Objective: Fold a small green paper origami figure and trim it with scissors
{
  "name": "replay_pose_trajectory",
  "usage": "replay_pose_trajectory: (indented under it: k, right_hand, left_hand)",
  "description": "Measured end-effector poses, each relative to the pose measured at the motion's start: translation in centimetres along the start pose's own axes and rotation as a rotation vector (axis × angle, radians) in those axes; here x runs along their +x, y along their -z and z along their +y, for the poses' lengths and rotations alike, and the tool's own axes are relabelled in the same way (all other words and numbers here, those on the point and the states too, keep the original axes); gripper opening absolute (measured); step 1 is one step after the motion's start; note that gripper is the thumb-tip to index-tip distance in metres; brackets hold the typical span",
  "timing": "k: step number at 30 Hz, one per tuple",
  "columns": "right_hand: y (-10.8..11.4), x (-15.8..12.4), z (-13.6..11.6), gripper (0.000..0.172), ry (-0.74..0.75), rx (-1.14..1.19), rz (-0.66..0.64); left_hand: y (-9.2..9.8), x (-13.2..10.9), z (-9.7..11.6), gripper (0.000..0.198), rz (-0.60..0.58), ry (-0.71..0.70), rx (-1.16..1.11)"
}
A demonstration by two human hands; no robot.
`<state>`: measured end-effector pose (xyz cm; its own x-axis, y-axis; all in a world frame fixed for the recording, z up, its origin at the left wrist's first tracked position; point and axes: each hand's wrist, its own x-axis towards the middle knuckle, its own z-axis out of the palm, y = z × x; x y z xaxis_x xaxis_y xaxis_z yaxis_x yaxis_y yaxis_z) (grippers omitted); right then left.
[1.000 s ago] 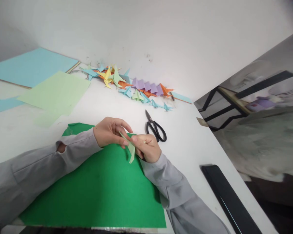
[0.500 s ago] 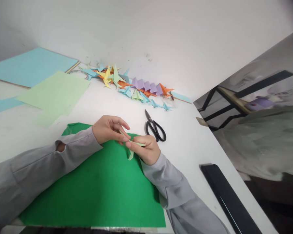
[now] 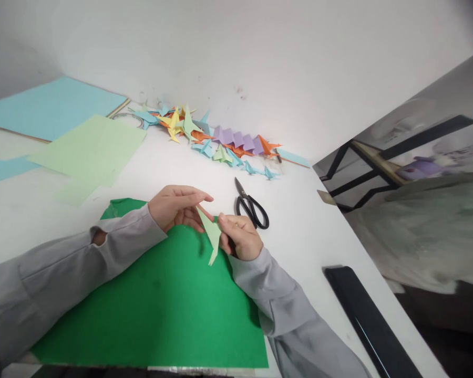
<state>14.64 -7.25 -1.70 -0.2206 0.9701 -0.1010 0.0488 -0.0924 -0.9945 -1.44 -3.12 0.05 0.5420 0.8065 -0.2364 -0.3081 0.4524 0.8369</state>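
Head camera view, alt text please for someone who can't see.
A person's right hand pinches a small folded pale-green paper piece, the left hand at its upper end, above a flat green sheet. Beyond, on the white table, lie black-handled scissors and multicoloured folded-paper figures.

Left sleeve [image 3: 63, 270]: grey cloth, seamed lengthwise, with a small oval opening [image 3: 99, 237] behind the cuff [image 3: 152, 227]. Right sleeve [image 3: 289, 304]: matching grey, creased.

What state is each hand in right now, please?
Left hand: by the upper tip of the folded pale-green paper; grip cannot be told.
Right hand: closed, holding that paper.
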Motion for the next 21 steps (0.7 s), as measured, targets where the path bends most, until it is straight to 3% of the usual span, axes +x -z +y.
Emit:
replay_pose_trajectory:
  k: [7,11,17,21]
  right_hand:
    - [-0.2,0.3,0.0,0.061,0.007,-0.029,0.017]
    - [-0.3,0.2,-0.5,0.063,0.017,-0.097,-0.007]
    - [-0.3,0.2,-0.2,0.059,0.048,-0.14,-0.031]
    - [-0.4,0.2,0.2,0.047,0.074,-0.164,-0.024]
  left_hand:
    - [-0.7,-0.2,-0.7,0.04,-0.027,-0.113,0.145]
    - [-0.7,-0.2,-1.1,0.037,-0.057,-0.125,0.222]
    - [-0.4,0.0,-0.7,0.033,0.109,-0.164,0.163]
    - [-0.1,0.2,-0.7,0.039,0.221,-0.171,0.117]
